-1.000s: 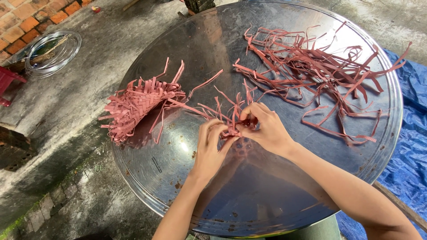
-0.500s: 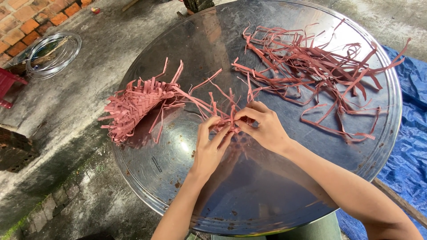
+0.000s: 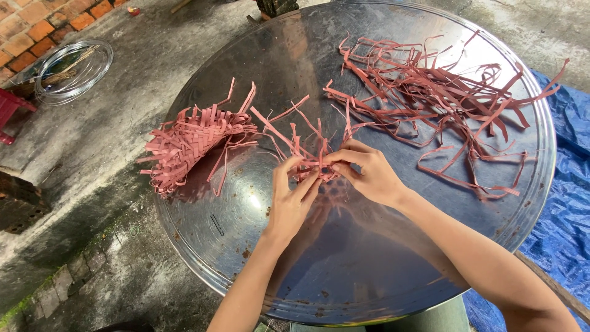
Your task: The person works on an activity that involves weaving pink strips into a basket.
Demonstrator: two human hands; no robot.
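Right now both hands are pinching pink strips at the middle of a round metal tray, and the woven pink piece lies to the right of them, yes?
Not quite: the head view shows the woven pink piece lying left of the hands. Both the left hand and right hand do pinch pink strips mid-tray.

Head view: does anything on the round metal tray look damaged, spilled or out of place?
Nothing stands out. The loose pink strips lie tangled but all on the round metal tray, the woven piece looks intact, and the left hand and right hand pinch a few strips between them.
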